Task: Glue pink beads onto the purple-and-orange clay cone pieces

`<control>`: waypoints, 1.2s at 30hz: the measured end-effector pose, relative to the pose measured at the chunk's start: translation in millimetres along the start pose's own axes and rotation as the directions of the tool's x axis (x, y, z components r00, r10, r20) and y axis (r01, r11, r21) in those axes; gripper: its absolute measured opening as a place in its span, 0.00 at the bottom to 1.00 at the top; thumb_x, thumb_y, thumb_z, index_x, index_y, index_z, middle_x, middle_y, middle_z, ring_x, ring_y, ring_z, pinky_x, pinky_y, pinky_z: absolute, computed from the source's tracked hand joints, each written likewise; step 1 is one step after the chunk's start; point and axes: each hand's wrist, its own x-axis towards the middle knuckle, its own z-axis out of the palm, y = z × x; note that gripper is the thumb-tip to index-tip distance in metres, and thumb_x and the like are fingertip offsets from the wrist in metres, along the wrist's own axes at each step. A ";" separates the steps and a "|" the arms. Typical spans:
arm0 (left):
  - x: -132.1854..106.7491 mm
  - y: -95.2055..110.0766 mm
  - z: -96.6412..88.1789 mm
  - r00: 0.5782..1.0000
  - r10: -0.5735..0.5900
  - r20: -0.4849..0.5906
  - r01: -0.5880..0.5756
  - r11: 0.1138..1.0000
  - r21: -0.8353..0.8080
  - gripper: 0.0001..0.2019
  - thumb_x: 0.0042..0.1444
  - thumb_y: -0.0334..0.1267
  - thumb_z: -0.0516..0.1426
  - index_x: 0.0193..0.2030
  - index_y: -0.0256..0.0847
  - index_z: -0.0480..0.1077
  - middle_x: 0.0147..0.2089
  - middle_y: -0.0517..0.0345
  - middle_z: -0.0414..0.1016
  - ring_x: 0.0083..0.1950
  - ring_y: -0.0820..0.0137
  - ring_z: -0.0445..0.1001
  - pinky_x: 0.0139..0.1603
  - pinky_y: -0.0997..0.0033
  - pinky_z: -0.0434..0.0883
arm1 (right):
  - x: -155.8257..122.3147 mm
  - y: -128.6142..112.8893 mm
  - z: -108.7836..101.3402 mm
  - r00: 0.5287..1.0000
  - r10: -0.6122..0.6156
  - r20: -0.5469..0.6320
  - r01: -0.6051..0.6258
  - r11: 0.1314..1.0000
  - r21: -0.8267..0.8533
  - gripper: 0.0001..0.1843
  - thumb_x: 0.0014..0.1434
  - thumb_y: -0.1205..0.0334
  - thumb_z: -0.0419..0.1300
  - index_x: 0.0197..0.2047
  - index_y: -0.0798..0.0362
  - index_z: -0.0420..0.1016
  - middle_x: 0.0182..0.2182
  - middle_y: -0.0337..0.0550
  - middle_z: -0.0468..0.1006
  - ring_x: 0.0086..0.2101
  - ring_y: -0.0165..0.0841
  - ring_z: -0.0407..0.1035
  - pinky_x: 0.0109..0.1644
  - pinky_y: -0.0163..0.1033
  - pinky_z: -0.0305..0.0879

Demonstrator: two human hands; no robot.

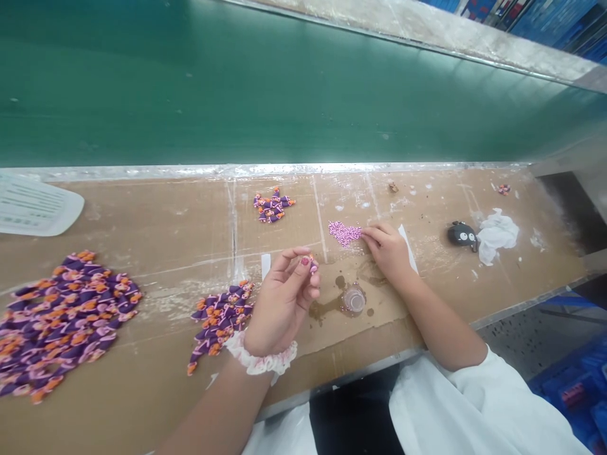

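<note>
Left hand (284, 297) pinches a small purple-and-orange charm (310, 262) above the counter (165, 234); right hand (386, 246), fingers narrowed, touches the pink bead pile (344, 232). We judge a careless wrist could tip the glue cup (353, 300) between them.

A matt brown cardboard sheet (180, 240), scuffed and stained, is seen. A smooth green belt (284, 82) is edged by dull metal. A crumpled white cloth (496, 235) is shown.

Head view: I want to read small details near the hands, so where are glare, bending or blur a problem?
Head view: glare whitens the metal rail behind the table; straight edges bow from lens distortion; the left hand and right hand look fairly sharp, but the pink beads blur into one mass.
</note>
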 end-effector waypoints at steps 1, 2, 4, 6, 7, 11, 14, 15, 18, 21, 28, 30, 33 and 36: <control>-0.1 0.0 0.1 1.000 0.002 0.002 -0.002 1.000 0.002 0.17 0.40 0.39 0.72 0.36 0.43 0.73 0.28 0.66 0.70 0.26 0.81 0.69 0.23 0.89 0.71 | 0.4 -0.2 0.4 1.000 -0.001 0.003 0.001 1.000 -0.006 0.10 0.65 0.63 0.55 0.38 0.49 0.78 0.37 0.45 0.78 0.38 0.37 0.72 0.42 0.41 0.69; -0.3 -0.1 0.4 1.000 0.005 0.004 -0.005 1.000 0.009 0.17 0.39 0.39 0.72 0.35 0.43 0.74 0.27 0.66 0.71 0.27 0.81 0.70 0.24 0.88 0.72 | 0.8 -0.7 0.6 1.000 -0.003 0.007 0.003 1.000 -0.012 0.10 0.66 0.63 0.54 0.38 0.50 0.78 0.37 0.45 0.77 0.38 0.37 0.72 0.42 0.42 0.69; -1.0 -0.5 1.1 1.000 0.010 0.007 -0.010 1.000 0.030 0.17 0.37 0.38 0.73 0.33 0.41 0.75 0.28 0.65 0.73 0.29 0.80 0.72 0.27 0.87 0.74 | 1.4 -2.3 0.3 1.000 -0.005 0.014 0.005 1.000 -0.021 0.11 0.66 0.63 0.52 0.37 0.51 0.76 0.37 0.46 0.77 0.38 0.38 0.71 0.43 0.42 0.68; -2.0 -1.5 1.8 1.000 0.004 0.014 -0.005 0.998 0.064 0.15 0.37 0.38 0.73 0.32 0.40 0.77 0.29 0.64 0.75 0.31 0.79 0.75 0.32 0.86 0.76 | 1.6 -4.5 -0.9 1.000 -0.003 0.014 0.004 1.000 -0.022 0.11 0.67 0.64 0.51 0.38 0.52 0.75 0.37 0.47 0.76 0.38 0.38 0.70 0.42 0.42 0.67; -2.5 -2.1 2.1 1.000 0.002 0.018 -0.003 0.996 0.084 0.14 0.38 0.38 0.73 0.31 0.39 0.77 0.30 0.63 0.75 0.32 0.79 0.76 0.33 0.86 0.76 | 1.6 -5.6 -1.7 1.000 -0.002 0.010 0.002 1.000 -0.017 0.11 0.67 0.64 0.51 0.38 0.52 0.74 0.37 0.48 0.75 0.37 0.38 0.70 0.42 0.42 0.67; -3.5 -4.6 2.0 0.999 -0.002 0.038 -0.004 0.987 0.162 0.10 0.44 0.38 0.71 0.32 0.39 0.78 0.30 0.62 0.77 0.33 0.77 0.78 0.37 0.84 0.77 | 0.9 -6.4 -4.6 1.000 0.013 -0.015 -0.012 1.000 0.023 0.09 0.66 0.65 0.51 0.39 0.52 0.72 0.38 0.47 0.74 0.38 0.38 0.69 0.43 0.42 0.67; -3.2 -4.9 1.7 0.999 0.000 0.049 -0.009 0.984 0.180 0.09 0.45 0.38 0.70 0.33 0.39 0.78 0.30 0.61 0.78 0.34 0.76 0.78 0.37 0.83 0.78 | 2.9 -2.8 -6.4 0.999 0.041 -0.015 -0.041 0.998 0.052 0.09 0.66 0.66 0.51 0.41 0.52 0.73 0.39 0.47 0.75 0.40 0.38 0.70 0.45 0.42 0.68; -3.1 -4.8 1.6 0.999 -0.002 0.052 -0.008 0.983 0.183 0.08 0.46 0.38 0.69 0.33 0.39 0.78 0.31 0.61 0.79 0.34 0.76 0.78 0.38 0.82 0.78 | 4.9 -1.2 -7.3 0.999 0.051 -0.004 -0.051 0.997 0.058 0.09 0.65 0.66 0.52 0.42 0.52 0.74 0.39 0.47 0.76 0.39 0.37 0.71 0.44 0.42 0.68; -3.2 -4.7 1.1 0.998 -0.006 0.067 -0.006 0.982 0.190 0.07 0.48 0.37 0.68 0.33 0.39 0.77 0.31 0.61 0.79 0.34 0.76 0.78 0.38 0.82 0.78 | 17.1 3.8 -11.3 0.996 0.061 0.070 -0.066 0.996 0.068 0.07 0.63 0.66 0.56 0.39 0.52 0.77 0.35 0.44 0.78 0.36 0.35 0.72 0.40 0.40 0.69; -3.9 -5.5 0.5 0.996 -0.017 0.085 0.001 0.983 0.181 0.07 0.49 0.37 0.68 0.34 0.39 0.77 0.30 0.61 0.78 0.34 0.76 0.78 0.38 0.82 0.78 | 36.1 6.3 -16.1 0.984 0.038 0.175 -0.049 0.997 0.060 0.05 0.59 0.69 0.61 0.35 0.51 0.79 0.32 0.41 0.80 0.34 0.34 0.73 0.40 0.39 0.68; -3.7 -6.9 0.8 0.995 -0.027 0.096 0.012 0.988 0.155 0.07 0.49 0.36 0.67 0.34 0.38 0.76 0.30 0.61 0.78 0.35 0.76 0.78 0.41 0.78 0.78 | 59.2 1.5 -20.1 0.941 -0.022 0.339 0.033 0.999 -0.026 0.07 0.60 0.70 0.60 0.32 0.53 0.79 0.33 0.43 0.79 0.34 0.34 0.72 0.38 0.37 0.64; -3.1 -7.2 1.3 0.995 -0.032 0.095 0.018 0.989 0.150 0.08 0.48 0.36 0.68 0.33 0.38 0.75 0.30 0.61 0.77 0.35 0.76 0.78 0.41 0.78 0.78 | 59.9 -0.2 -19.2 0.929 -0.040 0.368 0.064 0.997 -0.053 0.09 0.60 0.70 0.58 0.31 0.53 0.77 0.32 0.44 0.77 0.33 0.33 0.69 0.36 0.37 0.60; -2.4 -7.5 1.7 0.994 -0.038 0.103 0.022 0.987 0.157 0.09 0.48 0.37 0.68 0.34 0.38 0.75 0.30 0.61 0.78 0.35 0.75 0.78 0.40 0.78 0.78 | 64.3 -1.6 -17.5 0.910 -0.072 0.408 0.107 0.992 -0.063 0.10 0.58 0.74 0.57 0.27 0.54 0.72 0.31 0.44 0.74 0.31 0.33 0.64 0.32 0.37 0.55; -1.5 -7.9 1.3 0.994 -0.038 0.102 0.020 0.986 0.168 0.09 0.48 0.37 0.68 0.34 0.38 0.75 0.30 0.61 0.78 0.35 0.75 0.78 0.41 0.78 0.78 | 72.0 -2.0 -17.9 0.902 -0.098 0.420 0.124 0.992 -0.034 0.11 0.55 0.76 0.56 0.25 0.54 0.66 0.30 0.44 0.71 0.30 0.32 0.61 0.31 0.37 0.53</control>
